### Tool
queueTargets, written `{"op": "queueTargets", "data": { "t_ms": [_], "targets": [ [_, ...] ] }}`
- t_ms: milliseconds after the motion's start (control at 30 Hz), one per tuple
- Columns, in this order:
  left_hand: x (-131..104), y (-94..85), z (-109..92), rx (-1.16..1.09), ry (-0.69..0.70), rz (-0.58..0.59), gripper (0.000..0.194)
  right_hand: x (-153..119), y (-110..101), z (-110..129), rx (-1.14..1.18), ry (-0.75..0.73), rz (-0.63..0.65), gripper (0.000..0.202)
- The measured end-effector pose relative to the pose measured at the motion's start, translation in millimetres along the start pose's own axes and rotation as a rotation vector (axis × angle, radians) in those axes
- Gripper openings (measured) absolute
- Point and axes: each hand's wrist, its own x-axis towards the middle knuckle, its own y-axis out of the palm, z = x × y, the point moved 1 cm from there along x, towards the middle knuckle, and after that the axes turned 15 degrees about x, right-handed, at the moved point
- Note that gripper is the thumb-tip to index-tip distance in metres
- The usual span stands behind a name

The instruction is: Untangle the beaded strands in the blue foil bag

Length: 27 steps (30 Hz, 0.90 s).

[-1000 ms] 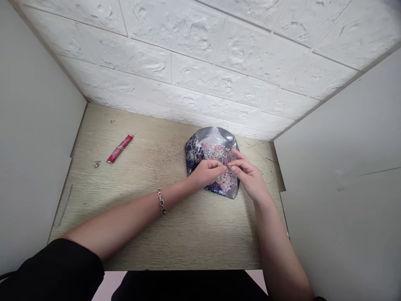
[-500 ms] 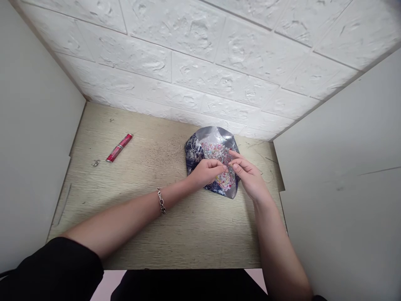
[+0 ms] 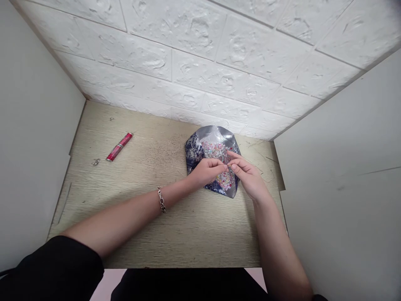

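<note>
Left hand (image 3: pixel 207 172): thumb and index drawn together in a pinch, other fingers curled in. Right hand (image 3: pixel 250 177): thumb and index tips nearly meet the left's, remaining fingers loosely extended. Whatever sits between the fingertips is too small to make out, so can't tell what either hand grips; could be a bead or a wire. Beads (image 3: pixel 216 150), multicolored, sit in a pile directly under and just beyond both hands, on the silver inside of a dark blue patterned bag (image 3: pixel 194 152) spread open there. Chain bracelet (image 3: pixel 161 200) on the left wrist. Red tube (image 3: pixel 119 146) with a silver band lies well left of the left hand and a bit farther off; small metal pieces (image 3: pixel 95 161) left of that. Loose thread (image 3: pixel 267 174) just right of the right hand. Table (image 3: pixel 188 234) below, white brick-pattern wall (image 3: pixel 197 71) beyond the hands.
</note>
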Motion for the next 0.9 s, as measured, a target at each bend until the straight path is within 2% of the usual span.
{"op": "queueTargets", "data": {
  "t_ms": [900],
  "targets": [
    [0.4, -0.2, 1.2, -0.02, -0.007, 0.01, 0.021, -0.4, 1.0, 1.3, -0.014, 0.0, 0.008, 0.017]
  ]
}}
